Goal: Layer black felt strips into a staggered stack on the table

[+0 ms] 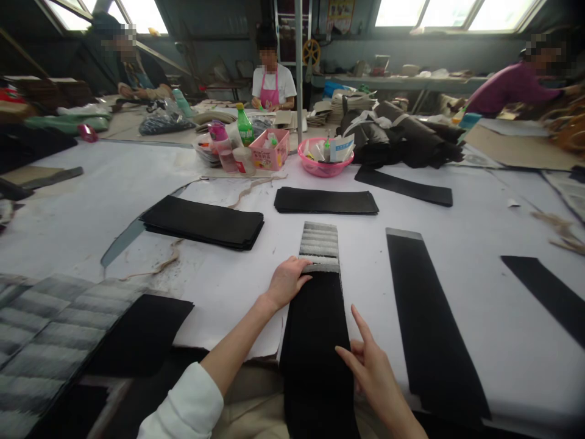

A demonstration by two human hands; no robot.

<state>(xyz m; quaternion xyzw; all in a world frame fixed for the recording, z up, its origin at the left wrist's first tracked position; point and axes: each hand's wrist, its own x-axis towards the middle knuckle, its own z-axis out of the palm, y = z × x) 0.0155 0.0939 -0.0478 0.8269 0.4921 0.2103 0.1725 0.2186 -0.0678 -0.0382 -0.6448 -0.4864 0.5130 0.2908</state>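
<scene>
White tabletop (pixel 365 268); black strip (pixel 317 341) cut off below; right hand (pixel 372 366): contact unclear.

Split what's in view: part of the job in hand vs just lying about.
In the job:
- black strip, left hand on it, right hand at its edge
- gray band across it
- probably gray-ended black strip, similar-looking

Apparently lying about:
- green bottle
- pink basket
- pink bowl
- teal bottle

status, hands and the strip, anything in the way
Left hand on strip, at its grey band. Right hand open by its edge. Black stack just beyond, not touching.
</scene>
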